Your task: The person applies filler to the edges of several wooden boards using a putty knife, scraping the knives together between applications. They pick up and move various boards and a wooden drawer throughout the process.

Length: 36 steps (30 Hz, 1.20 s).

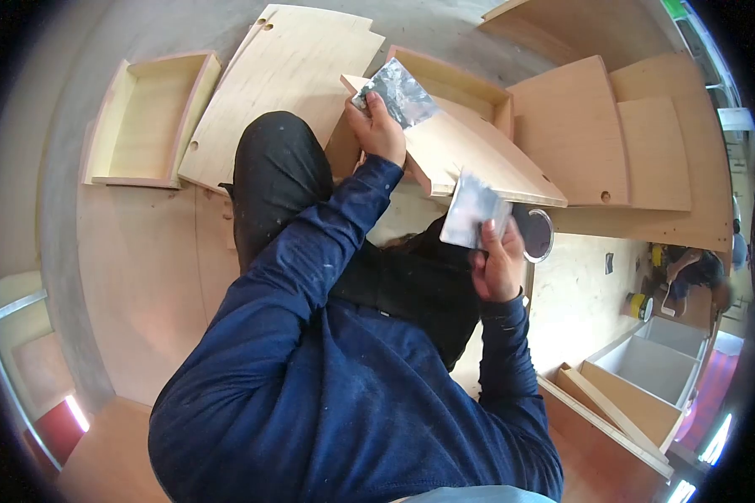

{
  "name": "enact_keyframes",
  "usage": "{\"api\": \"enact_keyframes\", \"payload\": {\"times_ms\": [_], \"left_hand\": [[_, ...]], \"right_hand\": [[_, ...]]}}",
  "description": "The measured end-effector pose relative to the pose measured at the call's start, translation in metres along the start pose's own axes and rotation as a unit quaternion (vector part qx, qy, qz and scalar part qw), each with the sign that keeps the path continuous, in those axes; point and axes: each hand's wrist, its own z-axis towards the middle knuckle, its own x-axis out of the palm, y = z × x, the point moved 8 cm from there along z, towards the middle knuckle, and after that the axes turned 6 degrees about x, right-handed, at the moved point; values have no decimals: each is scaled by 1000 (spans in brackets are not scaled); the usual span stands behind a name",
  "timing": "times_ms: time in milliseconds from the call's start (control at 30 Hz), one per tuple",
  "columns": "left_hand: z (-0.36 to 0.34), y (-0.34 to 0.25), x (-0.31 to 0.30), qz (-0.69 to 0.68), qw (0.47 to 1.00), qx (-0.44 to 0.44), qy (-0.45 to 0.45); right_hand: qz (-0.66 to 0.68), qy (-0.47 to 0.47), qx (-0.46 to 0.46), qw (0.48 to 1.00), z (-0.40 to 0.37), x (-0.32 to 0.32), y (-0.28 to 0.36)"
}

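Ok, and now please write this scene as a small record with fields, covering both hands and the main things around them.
Left hand: grip closed on left plate, shiny; overlaps board in view, contact unclear
Right hand: grip closed on right plate, flat, shiny
Board: pale wood, in front of the person
Tub: round, near right hand
Drawer: wooden, at far left, inside visible
Co-worker: at far right, partly seen

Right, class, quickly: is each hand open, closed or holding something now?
Left hand: closed, holding a smeared shiny plate.
Right hand: closed, holding another shiny plate.
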Motion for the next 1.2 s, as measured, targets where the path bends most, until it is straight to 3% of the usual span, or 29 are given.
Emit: {"api": "enact_keyframes", "payload": {"times_ms": [67, 100, 167, 267, 333, 367, 400, 500, 600, 633, 700, 733, 800, 833, 900, 1000, 1033, 1100, 1200], "left_hand": [[2, 3, -1, -13, 1000, -6, -10], [3, 4, -2, -24, 1000, -8, -4], [3, 7, -3, -35, 999, -11, 7], [1, 5, -4, -19, 1000, -6, 5], [0, 2, -4, -47, 999, -22, -5], [1, 3, -2, -48, 999, -21, -3], [1, 4, -3, -44, 999, -13, 0], [3, 8, -5, -34, 999, -11, 3], [0, 3, -2, -54, 998, -18, 6], [-1, 1, -2, -80, 997, -19, -5], [-2, 0, -3, -69, 997, -21, -1], [-1, 0, -3, -58, 998, -22, 1], [2, 4, -2, -63, 998, -23, 0], [0, 7, -3, -63, 998, -28, 4], [0, 6, -6, -47, 999, -18, 8], [-1, -3, 1, -64, 998, -6, 3], [-3, -5, 0, -92, 996, -9, -14], [-2, 0, -3, -75, 997, -2, -4], [-1, 0, -1, -59, 998, -1, 10]], "right_hand": [[57, 27, 12, 998, 4, 2, -9], [71, -14, -44, 996, 3, -7, 4], [227, -104, -78, 965, -8, -11, 18], [-4, -79, -167, 983, 11, -24, -34], [-71, 52, -79, 993, -8, 21, -51], [-31, 54, -55, 997, -9, 24, -48], [112, -13, -39, 993, -5, 4, -42], [-20, -177, -148, 973, -4, -46, 17], [-48, -258, -208, 942, 2, -69, -6], [-154, -138, -197, 958, 16, -50, -44], [-240, 77, -117, 961, 1, 8, -64], [-196, 126, -88, 968, -8, 20, -58], [15, 30, -74, 997, 1, -1, -31], [60, -29, -102, 993, 6, -16, -14], [-10, -148, -154, 977, 8, -50, 11], [-7, -230, -180, 956, 9, -62, 14], [15, -162, -170, 972, 10, -44, -1], [-104, 27, -121, 987, 7, -2, -33], [-179, 168, -56, 968, -21, 37, -33]]}}
